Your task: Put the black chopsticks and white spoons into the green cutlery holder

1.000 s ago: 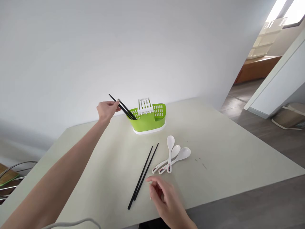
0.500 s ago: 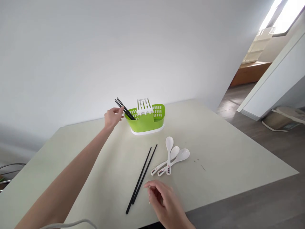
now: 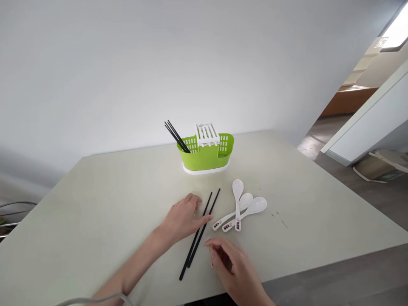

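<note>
My left hand [image 3: 183, 216] reaches over two black chopsticks [image 3: 198, 239] lying side by side on the table, its thumb and fingers apart around them. Nothing is in its grasp. My right hand [image 3: 232, 265] rests near the table's front edge, just right of the chopsticks, fingers curled with a small gap between thumb and forefinger and nothing held. Three white spoons [image 3: 237, 204] lie crossed over each other beyond it. Several black chopsticks [image 3: 176, 135] lean in the left compartment of a green utensil basket [image 3: 204, 161] with a white slatted top piece [image 3: 208, 135].
The pale table [image 3: 121, 191] stands against a white wall [image 3: 143, 72]. A grey cable [image 3: 95, 299] crosses my left forearm at the bottom. On the floor at the right lies a brownish bundle [image 3: 379, 165], past the table's edge.
My left hand has let go of the chopsticks in the basket and come down towards me, over the pair on the table. The view has shifted slightly; my right hand keeps its pose.
</note>
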### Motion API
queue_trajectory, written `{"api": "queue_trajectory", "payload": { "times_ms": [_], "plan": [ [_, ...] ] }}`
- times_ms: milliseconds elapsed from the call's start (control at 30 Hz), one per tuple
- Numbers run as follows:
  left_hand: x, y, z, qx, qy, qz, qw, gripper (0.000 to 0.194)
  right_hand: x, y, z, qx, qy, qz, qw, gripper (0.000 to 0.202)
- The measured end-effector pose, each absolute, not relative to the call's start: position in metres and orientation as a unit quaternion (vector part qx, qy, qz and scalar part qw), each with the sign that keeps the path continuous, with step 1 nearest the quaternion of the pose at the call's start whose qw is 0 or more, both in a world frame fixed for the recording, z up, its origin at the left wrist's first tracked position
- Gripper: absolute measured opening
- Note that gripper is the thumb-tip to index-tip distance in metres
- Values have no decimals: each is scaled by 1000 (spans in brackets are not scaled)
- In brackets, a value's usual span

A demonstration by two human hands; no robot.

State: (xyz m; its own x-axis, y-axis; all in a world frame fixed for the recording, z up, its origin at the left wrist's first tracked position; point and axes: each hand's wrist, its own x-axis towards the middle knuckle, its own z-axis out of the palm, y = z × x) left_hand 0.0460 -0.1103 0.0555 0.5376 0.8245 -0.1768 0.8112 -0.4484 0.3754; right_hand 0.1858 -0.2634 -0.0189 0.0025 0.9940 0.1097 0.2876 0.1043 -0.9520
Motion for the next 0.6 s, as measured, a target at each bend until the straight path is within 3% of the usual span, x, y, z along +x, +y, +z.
{"api": "queue_trajectory", "payload": {
  "times_ms": [267, 600],
  "plan": [
    [57, -126, 68, 880, 457, -120, 52, 18, 184, -264, -17, -554, -581, 376, 463, 32],
    [28, -112, 69, 855, 490, -169, -20, 33, 185, -265, -19, -555, -584, 371, 462, 29]
  ]
}}
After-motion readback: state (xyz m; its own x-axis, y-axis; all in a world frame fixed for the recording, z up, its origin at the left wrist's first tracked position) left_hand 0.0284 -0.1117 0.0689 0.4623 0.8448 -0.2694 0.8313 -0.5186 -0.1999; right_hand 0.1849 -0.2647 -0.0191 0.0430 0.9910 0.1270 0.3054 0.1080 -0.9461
